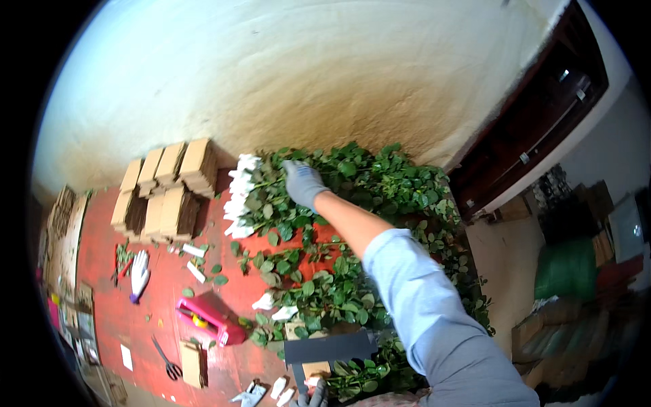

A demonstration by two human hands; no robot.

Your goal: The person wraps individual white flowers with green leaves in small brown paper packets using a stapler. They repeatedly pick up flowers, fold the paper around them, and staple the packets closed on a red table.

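Observation:
My right hand (304, 183), in a grey glove, reaches over a pile of leafy rose stems (356, 173) by the wall; foliage hides whether its fingers grip a stem. White-wrapped heads (241, 196) line the pile's left end. At the bottom edge, my left hand (313, 398), also grey-gloved and partly cut off, touches or lies against a pale pinkish flower head (314, 380); its grip cannot be made out. A dark flat board or holder (330, 349) is just above it. More leafy stems (330, 295) spread across the red table (168, 325), two with white-wrapped heads (263, 301).
Stacked cardboard pieces (196, 163) stand against the wall. A pink tape dispenser (211, 320), black scissors (168, 361), a small cardboard stack (192, 364), a white glove (140, 274) and red-handled pruners (123, 269) lie left. White paper sleeves (278, 387) lie near my left hand. A dark doorway (534, 117) is right.

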